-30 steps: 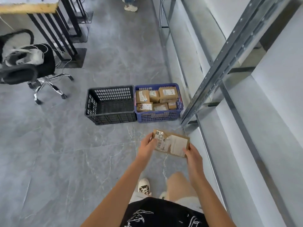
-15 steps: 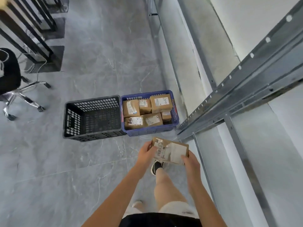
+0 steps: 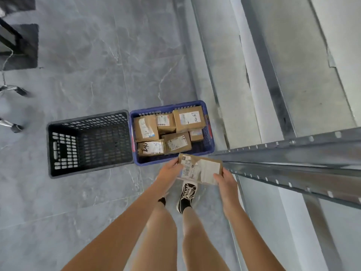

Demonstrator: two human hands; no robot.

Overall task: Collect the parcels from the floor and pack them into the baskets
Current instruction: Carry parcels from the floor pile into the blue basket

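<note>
Closer now: both baskets sit mid-frame. I see the left hand [image 3: 169, 171] and right hand [image 3: 224, 178] gripping opposite ends of the flat brown cardboard parcel [image 3: 200, 169], level over the near rim of the nearly full blue plastic basket [image 3: 210, 132], likely for lowering in; the black plastic basket [image 3: 52, 151] beside it is empty.

My left hand [image 3: 170, 171] at ten o'clock and right hand [image 3: 224, 178] at two grip one parcel [image 3: 201, 169] by its ends, both arms stretched forward.
</note>
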